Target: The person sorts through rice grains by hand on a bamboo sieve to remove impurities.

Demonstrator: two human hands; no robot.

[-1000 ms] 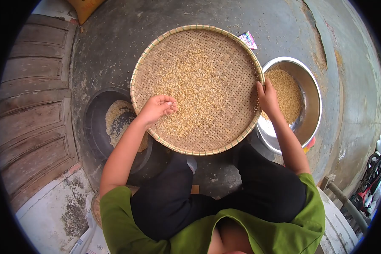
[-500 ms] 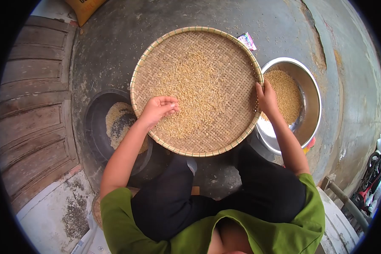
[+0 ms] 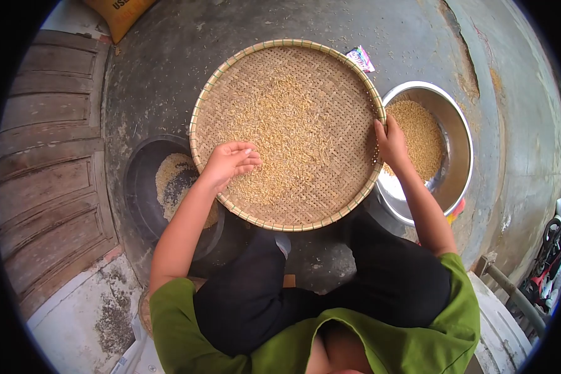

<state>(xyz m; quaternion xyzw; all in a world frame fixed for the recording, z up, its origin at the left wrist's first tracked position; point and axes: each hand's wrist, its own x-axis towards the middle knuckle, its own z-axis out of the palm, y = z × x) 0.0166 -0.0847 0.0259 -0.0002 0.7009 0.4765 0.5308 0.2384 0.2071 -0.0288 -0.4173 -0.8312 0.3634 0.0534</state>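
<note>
A round woven tray with a pale rim is held over my knees, and loose grains are spread over its left and middle part. My right hand grips the tray's right rim, thumb on the inside. Over the left part of the tray, my left hand hovers at the edge of the grains with its fingers a little apart; no object shows between them.
Right of the tray stands a metal basin with grain. A dark basin with grain is at the left, partly under the tray. Also around are a small packet, an orange sack and a wooden door.
The fingers of my left hand have spread from a pinch, and the hand has shifted slightly left. My right hand keeps its grip on the rim.
</note>
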